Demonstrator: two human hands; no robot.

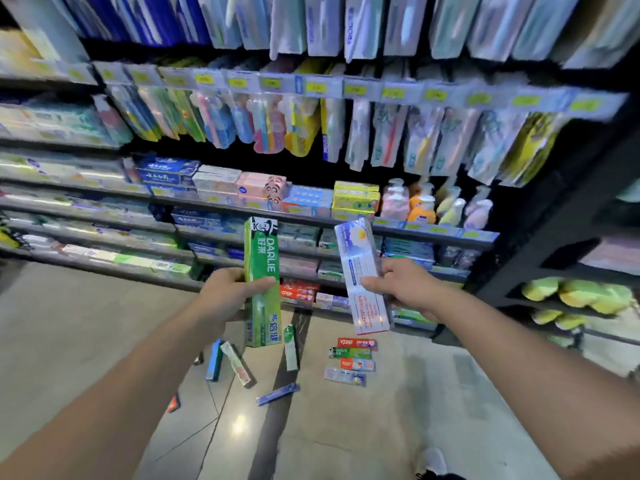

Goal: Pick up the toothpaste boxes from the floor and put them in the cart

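My left hand [230,291] grips a green Darlie toothpaste box [262,251], held upright in front of the shelves. My right hand [403,285] grips a white and blue toothpaste box [360,251], also upright and a little tilted. Several more toothpaste boxes lie on the floor below: a blue one [214,364], a pale one [237,363], a green-white one [291,348], a blue one [278,394], and a stack of red, green and pale boxes [353,358]. No cart is in view.
Store shelves [311,220] full of toothpaste and toothbrushes stand straight ahead, with a dark shelf unit [561,237] at the right. The tiled floor [363,427] stretches toward me. A shoe [433,462] shows at the bottom edge.
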